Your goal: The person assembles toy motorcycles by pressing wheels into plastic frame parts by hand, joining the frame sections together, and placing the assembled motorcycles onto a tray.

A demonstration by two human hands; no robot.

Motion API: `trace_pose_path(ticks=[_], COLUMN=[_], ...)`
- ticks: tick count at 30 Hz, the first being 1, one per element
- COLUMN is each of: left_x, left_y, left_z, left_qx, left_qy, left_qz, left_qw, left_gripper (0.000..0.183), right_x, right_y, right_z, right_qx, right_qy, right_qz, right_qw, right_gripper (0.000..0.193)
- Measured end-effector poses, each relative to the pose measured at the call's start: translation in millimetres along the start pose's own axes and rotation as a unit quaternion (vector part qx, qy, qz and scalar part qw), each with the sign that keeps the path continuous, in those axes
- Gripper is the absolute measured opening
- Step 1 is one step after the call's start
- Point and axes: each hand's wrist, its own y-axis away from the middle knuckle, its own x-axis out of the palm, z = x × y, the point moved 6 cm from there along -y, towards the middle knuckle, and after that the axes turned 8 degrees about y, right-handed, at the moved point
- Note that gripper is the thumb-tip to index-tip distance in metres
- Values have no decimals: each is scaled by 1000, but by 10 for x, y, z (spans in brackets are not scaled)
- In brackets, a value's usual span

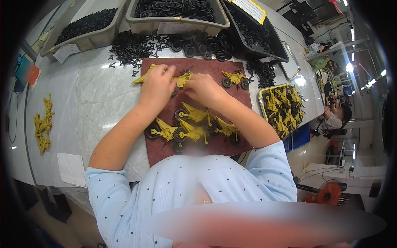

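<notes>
Both hands clamped on one yellow toy motorbike.
My left hand (156,84) and right hand (205,89) pinch the toy motorbike (182,78) by its frame; light, stiff, probably brittle plastic.

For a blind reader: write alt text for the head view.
Both hands, left hand and right hand, grip a yellow toy motorcycle over a brown mat. Finished motorcycles lie nearer; bins of black wheels stand behind.

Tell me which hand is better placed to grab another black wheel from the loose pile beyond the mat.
Probably the right hand: it sits closer to the black wheels piled just past the brown mat. The left hand is pressed over the yellow toy motorcycle, steadying it.
</notes>
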Motion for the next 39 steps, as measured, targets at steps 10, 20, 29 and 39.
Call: trace_pose_path(ticks=[10,20,29,39], left_x=[-256,-63,200,229], left_y=[17,-146,-88,-84], left_z=[434,-18,-87,-88], left_qx=[-206,-24,61,48], left_qy=[-190,28,-8,-32], left_qz=[98,51,54,68], left_qw=[955,998,997,996], left_gripper=[29,34,29,30], right_x=[-204,-407,-24,-36], right_y=[45,96,84,65], right_z=[-140,-460,-616,-535], right_qx=[34,215,223,218], right_qy=[-56,-241,-208,-138], right_qz=[-52,-81,-65,-48], right_qw=[996,943,950,965], right_gripper=[17,33,49,35])
